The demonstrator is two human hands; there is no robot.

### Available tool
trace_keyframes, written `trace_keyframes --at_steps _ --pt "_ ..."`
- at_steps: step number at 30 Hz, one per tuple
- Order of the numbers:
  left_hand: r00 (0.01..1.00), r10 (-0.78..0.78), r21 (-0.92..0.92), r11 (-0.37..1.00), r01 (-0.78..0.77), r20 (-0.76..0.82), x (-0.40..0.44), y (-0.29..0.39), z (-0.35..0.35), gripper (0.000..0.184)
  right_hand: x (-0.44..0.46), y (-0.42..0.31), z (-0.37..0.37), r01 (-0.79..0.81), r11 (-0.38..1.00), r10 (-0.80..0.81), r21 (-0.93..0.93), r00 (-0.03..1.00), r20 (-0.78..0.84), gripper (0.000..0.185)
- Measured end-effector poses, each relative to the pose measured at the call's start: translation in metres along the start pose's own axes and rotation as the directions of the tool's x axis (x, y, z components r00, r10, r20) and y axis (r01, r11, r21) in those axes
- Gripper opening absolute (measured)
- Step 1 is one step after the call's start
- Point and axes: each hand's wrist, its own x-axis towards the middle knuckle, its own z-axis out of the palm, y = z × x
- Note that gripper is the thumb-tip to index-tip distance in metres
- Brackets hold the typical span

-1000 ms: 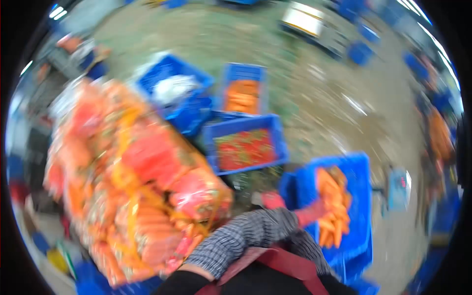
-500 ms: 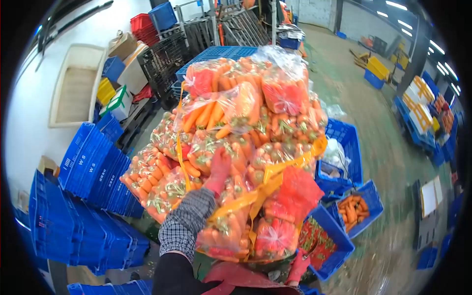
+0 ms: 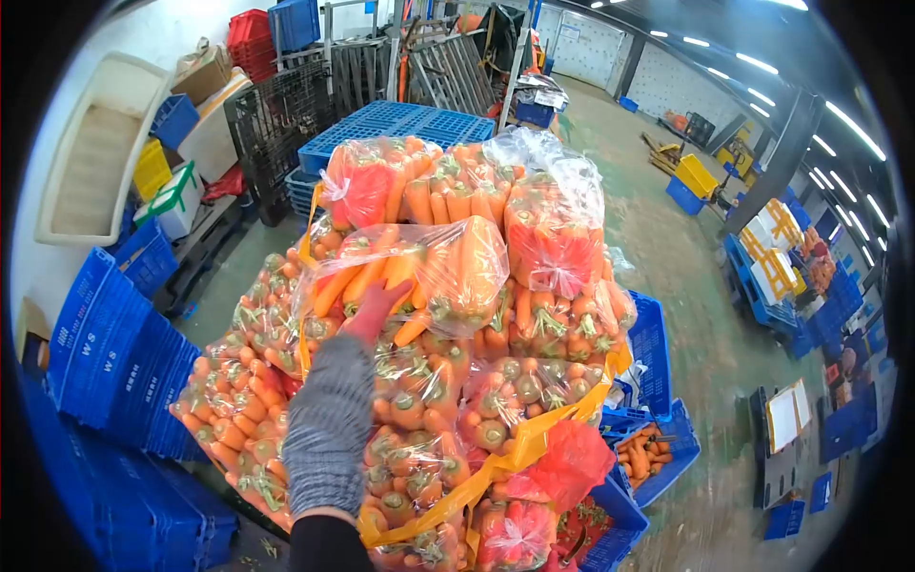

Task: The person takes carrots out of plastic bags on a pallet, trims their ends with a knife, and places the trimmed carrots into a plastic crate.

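Observation:
My left hand point(image 3: 376, 307), in a pink-red glove and checked grey sleeve, reaches onto a clear plastic bag of carrots point(image 3: 467, 272) on top of a large pile. Its fingers are apart and touch the bag beside several loose-looking carrots. Bags of carrots with green stem ends point(image 3: 400, 486) are stacked below, with a yellow-orange strap point(image 3: 519, 448) running across them. A bag with a red panel point(image 3: 357, 191) lies at the pile's back left. Only a sliver of my right hand point(image 3: 556, 564) shows at the bottom edge, near a thin dark curved object; its fingers are hidden.
Nested blue crates point(image 3: 119, 353) stand at the left. Behind the pile are blue pallets point(image 3: 396, 129) and metal racks. At the right, a blue crate holds loose carrots point(image 3: 640, 455), beside one with red and green scraps point(image 3: 583, 524). A dark pillar point(image 3: 777, 162) rises farther right.
The view has swung from the floor crates to the carrot pile. My left hand has moved forward and up onto the top bag. My right hand has slipped mostly out of view at the bottom.

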Motion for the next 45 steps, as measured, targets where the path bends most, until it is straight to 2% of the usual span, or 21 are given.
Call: trace_keyframes --at_steps 4,6,8,10,12,13,16,22,25,26,27,28,29,30,34,36,38,40,41,43,45 --pt "0.951 -0.168 -0.423 0.865 0.269 0.260 -0.144 0.038 -0.001 0.044 -0.002 -0.060 -0.019 -0.048 0.970 -0.010 0.237 0.971 0.238 0.050" --pt "0.913 -0.223 -0.500 0.779 0.378 0.343 -0.206 0.053 0.019 0.040 0.002 -0.075 0.001 0.448 0.850 -0.442 0.277 0.893 -0.087 0.026" --pt "0.838 -0.335 -0.378 0.776 0.505 0.431 -0.262 0.065 0.040 0.039 -0.022 -0.140 -0.034 0.289 0.862 -0.336 0.415 0.941 0.041 0.026" --pt "0.772 -0.414 -0.274 0.766 0.581 0.482 -0.310 0.061 0.067 0.041 -0.026 -0.159 -0.049 0.511 0.701 -0.579 0.497 0.815 -0.021 0.030" --pt "0.876 -0.288 -0.137 0.921 0.364 0.387 -0.351 0.049 0.099 0.044 -0.027 -0.165 -0.072 0.624 0.703 -0.658 0.341 0.753 -0.021 0.044" --pt "0.853 -0.300 -0.123 0.915 0.384 0.428 -0.368 0.051 0.109 0.044 -0.028 -0.165 -0.084 0.661 0.677 -0.687 0.323 0.725 -0.043 0.049" --pt "0.886 -0.151 0.266 0.963 0.033 0.438 -0.404 0.072 0.141 0.066 -0.024 -0.122 -0.095 0.746 0.660 -0.736 0.090 0.666 -0.120 0.056" --pt "0.736 -0.154 0.375 0.916 -0.144 0.659 -0.465 0.092 0.221 0.076 -0.030 -0.019 -0.129 0.575 0.817 -0.570 -0.043 0.793 -0.217 0.036" --pt "0.615 -0.237 0.420 0.891 -0.170 0.752 -0.506 0.068 0.266 0.075 -0.006 0.082 -0.103 0.651 0.756 -0.555 0.066 0.691 -0.463 0.047" --pt "0.567 -0.316 0.469 0.871 -0.144 0.761 -0.522 0.062 0.284 0.074 -0.005 0.116 -0.093 0.467 0.883 -0.424 0.037 0.830 -0.361 0.032" --pt "0.574 -0.091 0.256 0.943 -0.214 0.814 -0.544 0.048 0.296 0.072 0.002 0.152 -0.074 0.267 0.964 -0.259 -0.009 0.929 -0.265 0.018" --pt "0.533 -0.090 0.250 0.939 -0.237 0.841 -0.560 0.053 0.309 0.072 0.017 0.247 -0.023 0.005 0.993 -0.015 -0.117 0.996 -0.084 0.017" --pt "0.246 -0.082 0.111 0.988 -0.108 0.966 -0.575 0.062 0.321 0.069 0.007 0.320 -0.015 -0.220 0.969 0.242 -0.108 0.931 0.274 0.023" --pt "-0.070 -0.013 0.018 0.997 0.073 0.997 -0.588 0.068 0.346 0.067 0.007 0.428 0.051 -0.076 0.987 0.134 -0.140 0.872 0.471 0.029" --pt "-0.285 -0.155 0.240 0.926 0.293 0.946 -0.697 0.059 0.468 0.063 -0.081 0.422 0.020 -0.421 0.901 0.401 0.099 0.899 0.177 0.030" --pt "-0.312 -0.183 0.239 0.959 0.151 0.932 -0.758 0.023 0.518 0.063 -0.095 0.426 0.012 -0.468 0.860 0.447 0.202 0.883 0.143 0.027" --pt "-0.470 -0.317 0.318 0.945 -0.080 0.824 -0.820 0.004 0.565 0.049 -0.107 0.426 0.006 -0.504 0.820 0.490 0.271 0.863 0.123 0.024" --pt "-0.353 -0.025 0.110 0.969 0.223 0.935 -0.873 -0.011 0.575 0.057 -0.112 0.426 0.000 -0.515 0.789 0.512 0.336 0.853 0.104 0.021" --pt "-0.411 -0.077 0.232 0.910 0.343 0.908 -0.883 -0.006 0.577 0.060 -0.113 0.422 -0.004 -0.515 0.778 0.519 0.359 0.849 0.093 0.020" --pt "-0.438 -0.074 0.226 0.925 0.307 0.896 -0.886 0.001 0.578 0.062 -0.109 0.416 -0.008 -0.496 0.765 0.517 0.410 0.853 0.068 0.018" --pt "-0.238 -0.031 0.106 0.945 0.309 0.971 -0.839 0.003 0.557 0.060 -0.098 0.415 -0.003 -0.385 0.842 0.410 0.378 0.912 0.017 0.016"
